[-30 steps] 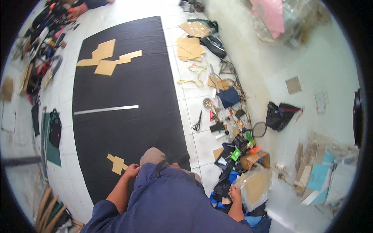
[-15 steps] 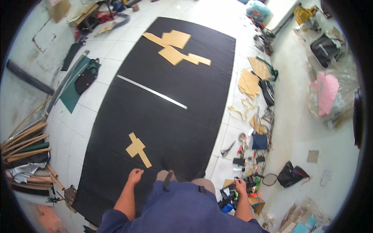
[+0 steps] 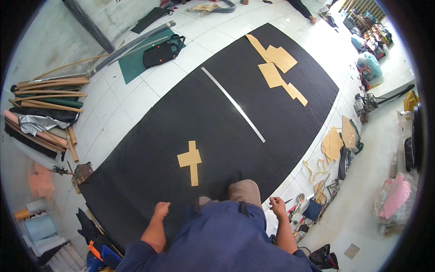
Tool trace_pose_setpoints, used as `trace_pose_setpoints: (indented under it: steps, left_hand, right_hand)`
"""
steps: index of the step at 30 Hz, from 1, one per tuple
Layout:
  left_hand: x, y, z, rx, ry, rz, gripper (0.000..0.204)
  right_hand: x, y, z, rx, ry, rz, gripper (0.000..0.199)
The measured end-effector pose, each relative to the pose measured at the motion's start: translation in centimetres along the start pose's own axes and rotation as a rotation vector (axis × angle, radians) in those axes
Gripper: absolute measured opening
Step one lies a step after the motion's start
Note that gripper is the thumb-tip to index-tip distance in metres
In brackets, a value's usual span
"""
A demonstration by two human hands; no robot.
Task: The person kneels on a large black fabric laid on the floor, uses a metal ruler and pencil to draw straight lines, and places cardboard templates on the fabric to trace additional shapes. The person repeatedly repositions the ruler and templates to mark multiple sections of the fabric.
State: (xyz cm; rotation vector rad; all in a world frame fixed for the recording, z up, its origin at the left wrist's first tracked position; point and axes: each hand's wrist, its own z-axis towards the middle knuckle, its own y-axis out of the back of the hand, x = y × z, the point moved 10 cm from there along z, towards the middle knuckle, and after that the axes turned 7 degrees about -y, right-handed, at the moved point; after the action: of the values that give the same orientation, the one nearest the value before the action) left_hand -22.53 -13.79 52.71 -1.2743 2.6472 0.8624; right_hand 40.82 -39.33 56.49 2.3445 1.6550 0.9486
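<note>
A large sheet of black fabric [image 3: 149,136] is spread over the floor in front of me. Above its near left part hovers my left hand [image 3: 161,209], fingers curled in and nothing seen in them. Closest to it lies a cross-shaped group of tan card pieces [image 3: 189,159]. My right hand [image 3: 277,206] is closed beside my right knee, over the fabric's right edge; something small and dark seems to be in its fingers, too small to make out. A long metal ruler [image 3: 234,105] lies across the fabric's middle. More card pieces [image 3: 280,59] rest toward the far end.
Rolls of material [image 3: 50,93] are stacked at the left wall. A black bag [image 3: 158,55] sits on a green sheet [image 3: 129,70]. Tools, loose card [image 3: 332,144] and a dark blue square [image 3: 312,210] line the right side. At the far top another person's hand [image 3: 312,20] touches the floor.
My view has turned to the right... leftward, so the fabric and card pieces now sit further right and slanted. Both hands stay low at my sides, the left still curled.
</note>
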Motion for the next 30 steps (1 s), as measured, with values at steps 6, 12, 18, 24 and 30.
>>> trace_pose_setpoints:
  steps: [6,12,18,24,30]
  left_hand:
    - [-7.8,-3.8,2.7,0.098,-0.058,-0.079,0.030]
    - [-23.0,-0.5,4.1,-0.073,-0.132,-0.274,0.036]
    - [-34.6,3.0,6.5,-0.144,-0.209,-0.387,0.030]
    - [-35.8,2.6,11.9,0.036,-0.082,-0.411,0.021]
    - [-40.2,2.9,20.4,0.085,-0.955,0.643,0.015]
  right_hand:
    - [-4.5,2.5,4.0,0.065,-0.271,-0.190,0.036]
    - [-0.8,5.6,15.6,0.197,-0.468,-0.535,0.039]
    - [42.0,7.8,27.4,-0.196,0.389,-0.454,0.044]
    - [70.6,0.3,29.0,-0.104,0.542,-0.114,0.036]
    - [74.1,-9.2,31.9,-0.124,0.505,-0.501,0.044]
